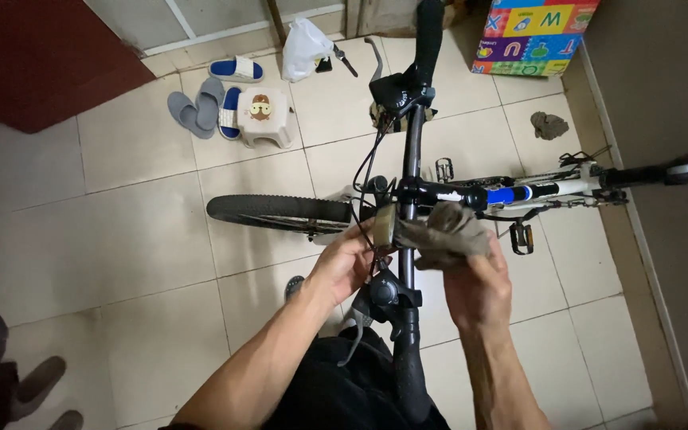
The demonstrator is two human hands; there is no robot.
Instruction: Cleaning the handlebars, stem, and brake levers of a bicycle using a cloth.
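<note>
A bicycle stands below me, its black handlebar (409, 151) running up the middle and its white and blue frame (535, 191) reaching right. My left hand (348, 263) grips one end of a dirty grey rag (443, 235) by the handlebar's middle. My right hand (479, 287) holds the other, bunched end of the rag beside the stem. The rag is stretched across the bar. The front wheel (280, 211) points left.
A small cream stool (264, 115) and several slippers (205, 103) lie on the tiled floor at the back. A white plastic bag (304, 48), a colourful box (531, 36) and a crumpled rag (549, 125) sit near the far wall. Dark shoes (9, 374) are at the lower left.
</note>
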